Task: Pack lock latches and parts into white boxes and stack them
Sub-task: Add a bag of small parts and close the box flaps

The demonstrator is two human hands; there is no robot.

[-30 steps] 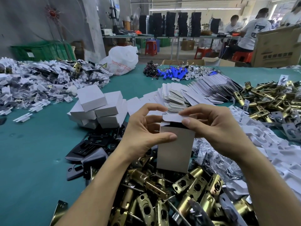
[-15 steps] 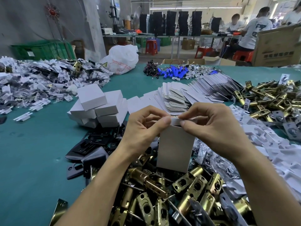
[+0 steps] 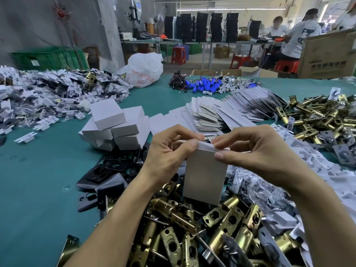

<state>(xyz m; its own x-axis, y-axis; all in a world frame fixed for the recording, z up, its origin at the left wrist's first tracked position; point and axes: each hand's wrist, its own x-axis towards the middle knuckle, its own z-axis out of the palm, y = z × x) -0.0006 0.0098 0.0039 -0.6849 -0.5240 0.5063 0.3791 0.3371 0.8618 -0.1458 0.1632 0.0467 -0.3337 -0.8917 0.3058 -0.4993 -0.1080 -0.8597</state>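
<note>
The left grip (image 3: 169, 151) and the right grip (image 3: 256, 151) both hold one white box (image 3: 204, 178) upright over the near heap of brass latches (image 3: 192, 228), its bottom edge just above or touching them. Each grip is narrow and closed on the box. The left pinches the upper left corner between thumb and curled fingers. The right has its thumb on the front face and its fingertips (image 3: 218, 144) pressing the top flap down. The flap looks almost tucked in, so I judge this box to be at its closing step. What went inside cannot be seen, though it is probably loaded already. To the left on the teal worktop (image 3: 38, 180) a loose stack of closed boxes (image 3: 115, 128) shows the finished share, a handful at most, heaped rather than squared up. Much more remains. A fanned spread of flat box blanks (image 3: 221, 112) lies behind the grips, and a second heap of latches (image 3: 317, 116) sits at the far right. Black plates (image 3: 107, 170) lie beside the stack, and bagged small parts (image 3: 38, 93) cover the far left. By this showing the job is in its early part, and this box has yet to join the stack.
</note>
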